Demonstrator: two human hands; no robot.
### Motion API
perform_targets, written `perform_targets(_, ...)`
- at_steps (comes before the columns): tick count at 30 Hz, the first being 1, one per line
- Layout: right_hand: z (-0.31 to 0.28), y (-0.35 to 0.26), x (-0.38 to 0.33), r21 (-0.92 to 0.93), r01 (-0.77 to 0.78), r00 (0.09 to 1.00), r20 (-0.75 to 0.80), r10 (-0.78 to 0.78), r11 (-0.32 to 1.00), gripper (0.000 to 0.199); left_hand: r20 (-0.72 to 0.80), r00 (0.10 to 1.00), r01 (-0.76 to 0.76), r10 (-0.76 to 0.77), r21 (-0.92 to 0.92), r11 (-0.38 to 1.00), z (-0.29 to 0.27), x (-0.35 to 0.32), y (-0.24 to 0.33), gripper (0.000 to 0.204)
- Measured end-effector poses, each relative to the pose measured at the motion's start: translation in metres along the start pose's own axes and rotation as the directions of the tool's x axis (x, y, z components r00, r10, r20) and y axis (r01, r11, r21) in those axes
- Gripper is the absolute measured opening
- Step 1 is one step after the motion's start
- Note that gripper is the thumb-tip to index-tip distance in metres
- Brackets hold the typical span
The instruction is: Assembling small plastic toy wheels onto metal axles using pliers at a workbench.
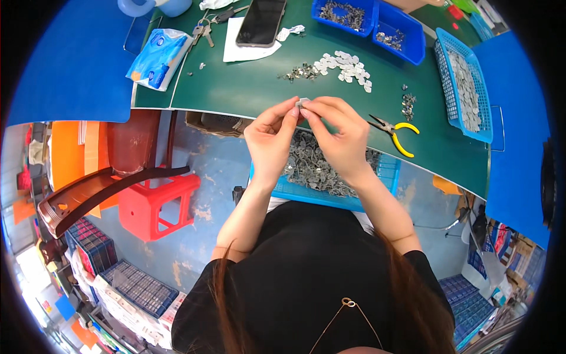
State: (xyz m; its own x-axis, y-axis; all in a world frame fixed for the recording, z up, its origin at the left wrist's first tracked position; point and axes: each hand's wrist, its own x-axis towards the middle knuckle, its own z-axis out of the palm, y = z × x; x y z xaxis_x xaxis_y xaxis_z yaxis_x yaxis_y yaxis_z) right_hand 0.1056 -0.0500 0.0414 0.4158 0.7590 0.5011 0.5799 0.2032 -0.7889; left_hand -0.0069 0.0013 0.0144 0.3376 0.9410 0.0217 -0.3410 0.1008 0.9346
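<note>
Between the fingertips of both hands is a small white plastic piece (302,102), pinched just past the table's near edge. My left hand (274,130) grips it from the left with thumb and forefinger. My right hand (337,131) pinches its other side; the fingers hide most of the piece. Beyond my hands lie a loose pile of white plastic pieces (349,68) and a small heap of metal parts (303,72). Below my wrists, a light blue basket (386,174) holds many grey assembled-looking pieces (321,168).
Yellow-handled pliers (404,127) rest right of my hands, near more metal bits (408,106). Two blue bins (407,54) and a blue basket of white pieces (484,88) stand farther off. A phone (261,22), keys (203,30) and a tissue pack (159,59) occupy the far left.
</note>
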Motion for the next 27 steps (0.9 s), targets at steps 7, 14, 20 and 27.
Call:
perform_targets(7, -0.008, 0.009, 0.000, -0.211, 0.245, 0.965, -0.041, -0.259, 0.946, 0.023, 0.057, 0.993, -0.109, 0.104, 0.096, 0.989, 0.011, -0.004, -0.002, 0.025)
perform_targets(14, -0.019, 0.012, -0.017, -0.108, 0.136, 0.991, 0.022, -0.135, 0.985, 0.040, 0.089, 0.996, 0.018, -0.003, -0.164, 0.986, 0.018, -0.005, -0.011, 0.022)
perform_targets(20, -0.059, 0.021, -0.021, 0.054, -0.050, 0.993, 0.107, 0.044, 0.997, 0.034, 0.187, 0.967, 0.222, -0.175, -0.267, 0.938, 0.030, -0.004, -0.020, 0.018)
perform_targets(27, -0.153, 0.099, 0.032, -0.624, -0.106, 0.994, -0.072, 0.077, 0.774, 0.019, 0.191, 0.957, 0.249, -0.220, -0.142, 0.958, 0.041, -0.004, -0.019, 0.025)
